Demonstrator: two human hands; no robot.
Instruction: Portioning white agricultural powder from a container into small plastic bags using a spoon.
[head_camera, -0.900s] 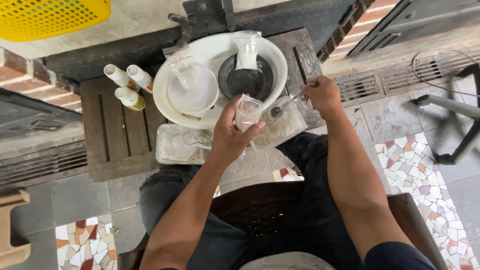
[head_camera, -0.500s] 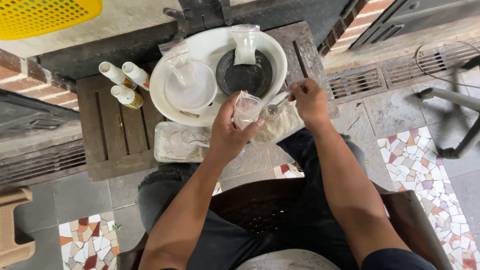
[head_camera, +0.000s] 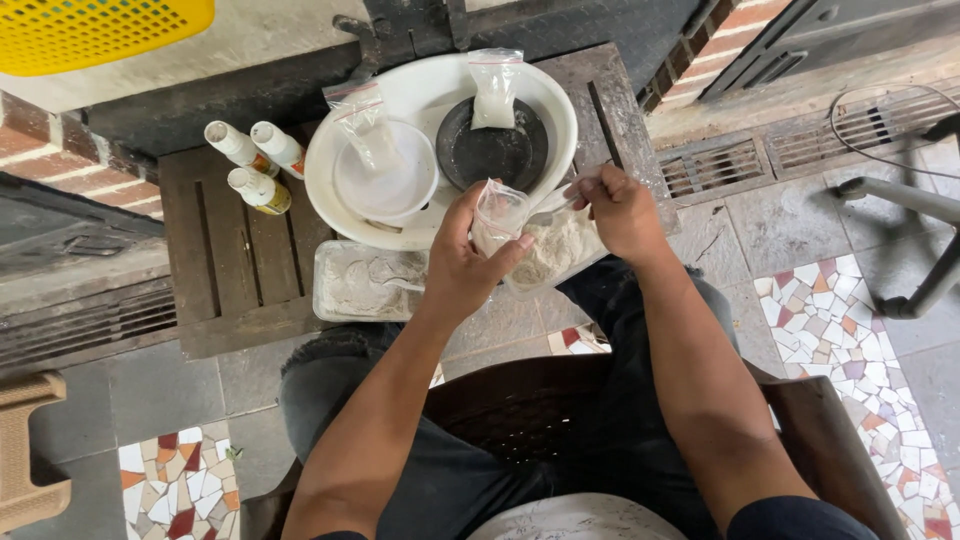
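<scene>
**Powder spill risk at the bag mouth**

Left hand (head_camera: 462, 262) holds a small clear bag (head_camera: 497, 215) upright, grip closed around its lower part, mouth open at the top. The bag sits just above the near rim of a clear tub of pale powder (head_camera: 558, 252), at about 6 o'clock from the big white basin (head_camera: 330, 165).

Right hand (head_camera: 622, 208) is at 3 o'clock of the bag, grip closed on a thin spoon handle (head_camera: 560, 200) that points toward the bag mouth. Spoon bowl is hidden behind the bag; can't tell how full it is.

Risks, as judged:
- Bag mouth is narrow and floppy. If the left fingers slacken, the mouth may fold and powder could land on the lap or the floor tiles.
- Tub hangs partly off the table (head_camera: 240, 270) edge, toward the knees. A nudge from either wrist could tip it.
- A second tray of powder (head_camera: 365, 283) lies at 9 o'clock of the left hand, touching or nearly touching the basin; an elbow swing could shove it.
- Two filled bags (head_camera: 495, 90) lean in the basin, one on the dark dish (head_camera: 490, 155), one on the white bowl (head_camera: 385, 185); a knock might topple them.
- Three small bottles (head_camera: 255, 160) stand well apart, at 9 o'clock of the basin; low risk.
</scene>
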